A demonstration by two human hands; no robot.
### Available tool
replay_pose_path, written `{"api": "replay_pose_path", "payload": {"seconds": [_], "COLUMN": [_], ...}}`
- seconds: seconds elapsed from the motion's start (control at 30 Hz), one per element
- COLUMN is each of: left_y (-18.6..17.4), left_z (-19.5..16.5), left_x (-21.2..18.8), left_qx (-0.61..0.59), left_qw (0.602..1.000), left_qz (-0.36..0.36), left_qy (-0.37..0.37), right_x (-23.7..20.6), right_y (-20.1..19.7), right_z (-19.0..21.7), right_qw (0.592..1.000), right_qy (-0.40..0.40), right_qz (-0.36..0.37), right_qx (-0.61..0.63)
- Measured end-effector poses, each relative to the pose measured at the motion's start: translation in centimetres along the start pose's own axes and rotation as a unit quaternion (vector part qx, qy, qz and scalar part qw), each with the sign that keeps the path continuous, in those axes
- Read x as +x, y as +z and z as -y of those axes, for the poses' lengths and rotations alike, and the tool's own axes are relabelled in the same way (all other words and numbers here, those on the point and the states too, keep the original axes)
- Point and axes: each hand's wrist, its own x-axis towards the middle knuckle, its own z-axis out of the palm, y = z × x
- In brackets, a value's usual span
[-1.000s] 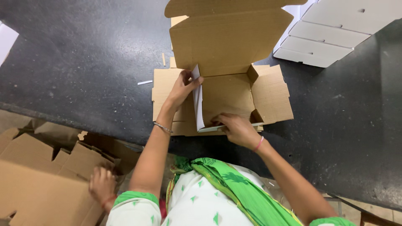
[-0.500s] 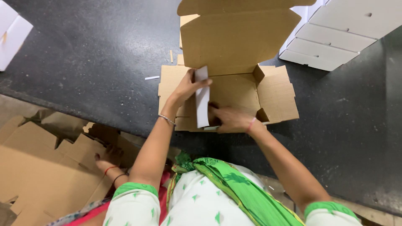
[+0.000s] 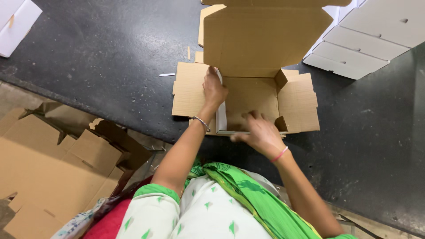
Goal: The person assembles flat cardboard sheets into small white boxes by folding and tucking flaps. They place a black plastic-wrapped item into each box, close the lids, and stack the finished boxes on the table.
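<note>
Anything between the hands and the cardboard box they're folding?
Nothing visible. The left hand is already on the upright white-faced side flap of the box, and the right hand rests on the front wall. The box interior looks empty; the white boxes sit apart at upper right.

Stack of white boxes (image 3: pixel 376 42) at far right on dark table (image 3: pixel 102 57); one white box (image 3: pixel 15 20) far left; flat brown cardboard sheets (image 3: pixel 48 177) near left, below table edge.
</note>
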Motion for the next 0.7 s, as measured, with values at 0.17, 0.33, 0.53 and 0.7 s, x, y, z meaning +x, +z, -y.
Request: {"api": "replay_pose_path", "payload": {"seconds": [0.17,0.33,0.53,0.7], "left_y": [0.9,-2.2,-4.8,-2.1], "left_z": [0.1,0.9,-1.2,-1.8], "left_x": [0.2,-4.5,-12.9,-6.4], "left_qx": [0.002,-0.060,-0.036,0.095], "left_qw": [1.000,0.993,0.954,0.870], "left_qz": [-0.023,-0.085,0.097,0.145], "left_qy": [-0.010,0.059,0.282,0.461], "right_x": [2.5,2.5,-0.2,0.2], "right_y": [2.7,2.6,0.9,2.9], "right_z": [4.5,2.8,-3.2,-1.8], "right_qw": [0.993,0.996,0.990,0.975], "right_qy": [-0.066,0.023,0.018,0.008], "right_qz": [-0.086,-0.083,-0.130,-0.221], "right_qx": [0.042,-0.017,-0.046,-0.034]}}
